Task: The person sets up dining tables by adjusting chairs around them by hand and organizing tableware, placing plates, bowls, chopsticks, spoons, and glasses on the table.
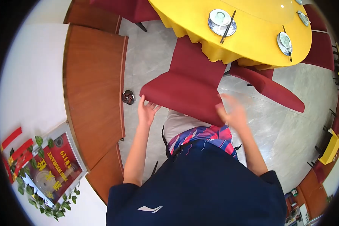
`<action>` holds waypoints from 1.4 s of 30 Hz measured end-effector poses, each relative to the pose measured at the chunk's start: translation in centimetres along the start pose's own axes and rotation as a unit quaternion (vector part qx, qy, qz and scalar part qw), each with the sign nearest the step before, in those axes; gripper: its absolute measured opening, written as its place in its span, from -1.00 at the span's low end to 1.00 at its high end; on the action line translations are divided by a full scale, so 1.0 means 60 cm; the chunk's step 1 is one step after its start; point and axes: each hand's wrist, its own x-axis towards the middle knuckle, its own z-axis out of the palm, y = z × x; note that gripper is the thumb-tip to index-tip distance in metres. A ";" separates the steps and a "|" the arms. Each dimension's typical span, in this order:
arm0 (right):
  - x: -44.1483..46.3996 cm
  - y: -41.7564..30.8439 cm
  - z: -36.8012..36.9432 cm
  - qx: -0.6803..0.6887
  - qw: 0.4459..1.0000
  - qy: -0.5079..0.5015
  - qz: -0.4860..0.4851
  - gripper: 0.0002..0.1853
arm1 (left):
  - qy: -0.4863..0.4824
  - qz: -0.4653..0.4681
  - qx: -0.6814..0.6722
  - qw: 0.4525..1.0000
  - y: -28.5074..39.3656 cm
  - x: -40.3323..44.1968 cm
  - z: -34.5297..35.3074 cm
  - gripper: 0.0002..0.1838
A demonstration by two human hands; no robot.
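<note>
A dark red upholstered chair stands directly in front of me, its seat running partly under the yellow tablecloth. At the left corner of its backrest is my left hand, the thumb against the edge and the fingers spread below it. By the right edge of the backrest is my right hand, smeared by motion, with thumb and fingers apart. Whether it touches the fabric is hard to tell. A second red chair stands at an angle to the right.
Place settings with a plate and chopsticks lie on the table. Brown wooden panelling lines the left wall. A dark coiled object is by its base. A framed fire hydrant sign hangs lower left. More chairs stand at far right.
</note>
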 end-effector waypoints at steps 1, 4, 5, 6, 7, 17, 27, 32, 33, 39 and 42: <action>0.003 -0.042 0.054 -0.048 0.998 -0.027 -0.043 -0.40 | -0.004 -0.003 0.003 1.000 0.015 0.026 0.001 -0.32; 0.034 -0.075 0.155 -0.135 0.987 -0.058 -0.069 -0.16 | -0.018 -0.057 0.053 0.997 0.031 0.112 -0.015 -0.37; 0.045 -0.092 0.178 -0.169 0.982 -0.073 -0.052 -0.05 | -0.031 -0.041 0.089 0.995 0.026 0.134 -0.041 -0.36; 0.057 -0.099 0.182 -0.169 0.977 -0.127 0.008 0.04 | -0.050 -0.022 0.124 0.991 0.032 0.147 -0.049 -0.36; 0.057 -0.100 0.191 -0.185 0.974 -0.127 0.019 0.04 | -0.007 -0.023 0.144 0.989 0.041 0.131 -0.027 -0.34; 0.069 -0.118 0.177 -0.261 0.960 -0.007 0.098 -0.22 | -0.072 -0.054 0.157 0.983 0.033 0.172 0.038 -0.24; 0.138 -0.069 0.144 -0.294 0.920 -0.074 0.248 0.07 | -0.199 -0.299 0.247 0.900 0.108 0.254 0.104 -0.25; 0.181 -0.061 0.152 -0.360 0.810 -0.201 0.416 0.25 | -0.291 -0.399 0.231 0.839 0.239 0.396 0.051 -0.49; 0.184 -0.075 0.164 -0.388 0.779 -0.188 0.456 0.12 | -0.304 -0.372 0.237 0.844 0.283 0.434 0.042 -0.50; 0.374 -0.129 0.239 -0.125 0.823 0.083 0.548 -0.36 | -0.077 -0.224 0.230 0.944 0.665 0.702 -0.007 -0.60; 0.664 -0.298 0.328 -0.076 0.957 0.173 0.221 -0.49 | -0.074 -0.067 0.184 0.978 0.870 0.783 0.007 -0.73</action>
